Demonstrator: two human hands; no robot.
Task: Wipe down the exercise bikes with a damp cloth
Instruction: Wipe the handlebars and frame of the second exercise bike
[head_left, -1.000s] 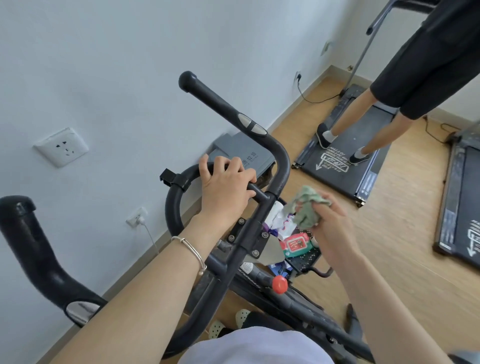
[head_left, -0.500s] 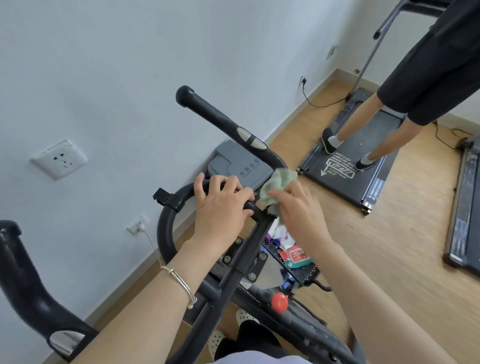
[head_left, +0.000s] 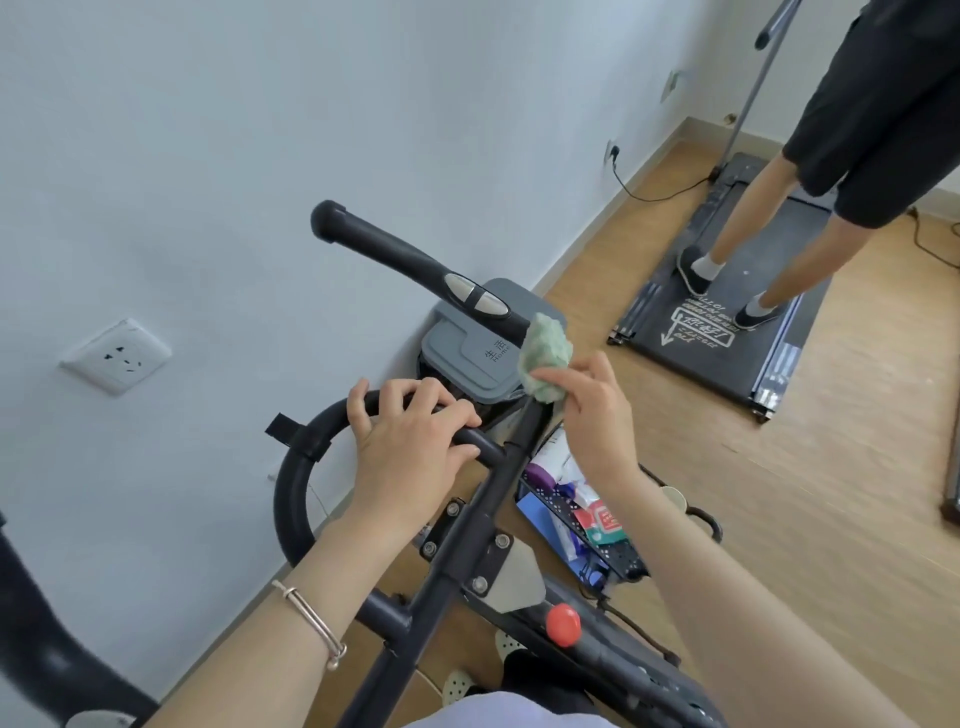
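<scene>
Cloth (head_left: 545, 356) shifted up the handlebar (head_left: 395, 249), right hand (head_left: 592, 421) fingers (head_left: 563, 373) pinching it

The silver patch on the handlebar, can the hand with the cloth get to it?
Probably yes. The right hand holds the cloth on the handlebar right beside the silver patch, with nothing between them.

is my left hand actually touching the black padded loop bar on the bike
Touching. The head view shows the left hand with its fingers curled over the black padded loop bar, no gap.

Crumpled green cloth (head_left: 545, 358) against black handlebar (head_left: 395, 253)
</scene>
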